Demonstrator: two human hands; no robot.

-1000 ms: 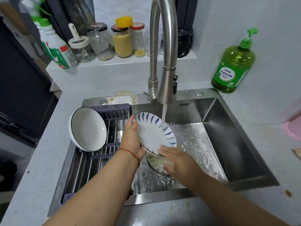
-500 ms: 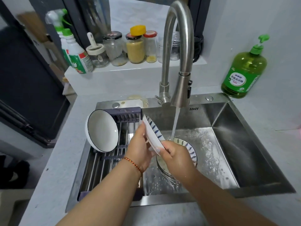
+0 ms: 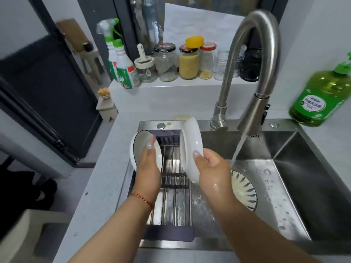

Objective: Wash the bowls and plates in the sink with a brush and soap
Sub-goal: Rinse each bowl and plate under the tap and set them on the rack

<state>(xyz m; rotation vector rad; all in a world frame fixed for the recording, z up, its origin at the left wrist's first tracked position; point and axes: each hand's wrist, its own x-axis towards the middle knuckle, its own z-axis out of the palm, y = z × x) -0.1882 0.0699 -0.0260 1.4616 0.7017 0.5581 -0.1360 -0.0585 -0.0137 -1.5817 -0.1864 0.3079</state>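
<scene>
Item: white round ceramic plate (image 3: 190,149), on edge above the steel-bar drying rack (image 3: 175,196), pinched at its rim by the right hand (image 3: 212,168). Left hand (image 3: 149,164) rests, fingers straight, on the dark-rimmed white bowl (image 3: 138,147) leaning in the rack. Step, judged: racking rinsed ware; next calls for slotting the plate upright. Blue-patterned plates (image 3: 245,188) wait in the stainless sink (image 3: 303,186), tap (image 3: 252,114) running. Grey bench (image 3: 98,186); green soap bottle (image 3: 319,99); jars on the sill.

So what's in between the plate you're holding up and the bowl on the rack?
In the head view, only the drying rack shows between the plate in the right hand and the bowl the left hand touches.
</scene>
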